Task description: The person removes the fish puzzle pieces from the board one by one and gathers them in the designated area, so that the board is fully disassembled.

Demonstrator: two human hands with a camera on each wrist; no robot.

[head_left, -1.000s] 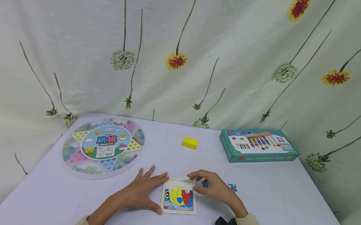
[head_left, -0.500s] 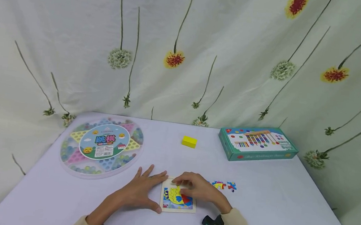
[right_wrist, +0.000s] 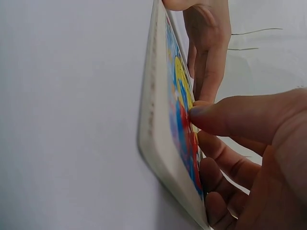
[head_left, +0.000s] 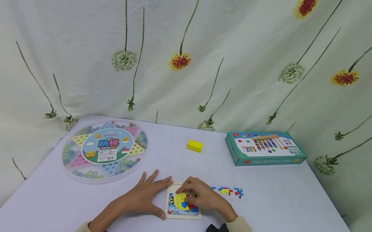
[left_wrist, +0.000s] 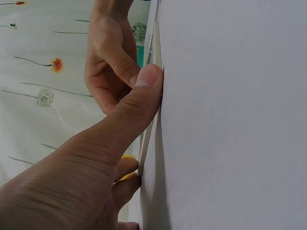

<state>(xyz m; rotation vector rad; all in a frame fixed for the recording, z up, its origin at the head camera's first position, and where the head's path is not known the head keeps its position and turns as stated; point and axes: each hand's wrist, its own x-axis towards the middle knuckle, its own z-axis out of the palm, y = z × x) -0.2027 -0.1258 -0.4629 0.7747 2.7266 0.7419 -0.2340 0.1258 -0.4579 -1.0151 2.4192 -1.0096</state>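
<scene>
A small jigsaw puzzle in a pale wooden frame [head_left: 183, 217] lies on the white table, its yellow and red fish picture [head_left: 181, 203] largely visible. My left hand [head_left: 145, 198] is spread at the frame's left side, with the thumb [left_wrist: 147, 76] against the near corner and fingertips at the far corner. Over the upper part of the picture, my right hand [head_left: 202, 195] bends its fingers and pinches a puzzle piece [right_wrist: 195, 137] against the surface. Much of that piece is hidden by the thumb and fingers.
Loose puzzle pieces [head_left: 225, 190] lie beyond the right hand. A yellow block [head_left: 194, 146] sits farther back. A round Chinese checkers set [head_left: 107, 145] stands at back left, a green game box [head_left: 266, 149] at back right. A flowered curtain [head_left: 161, 91] hangs behind.
My right hand has moved left from the loose pieces onto the upper part of the puzzle and lowered there. The left hand stays at the frame's left edge.
</scene>
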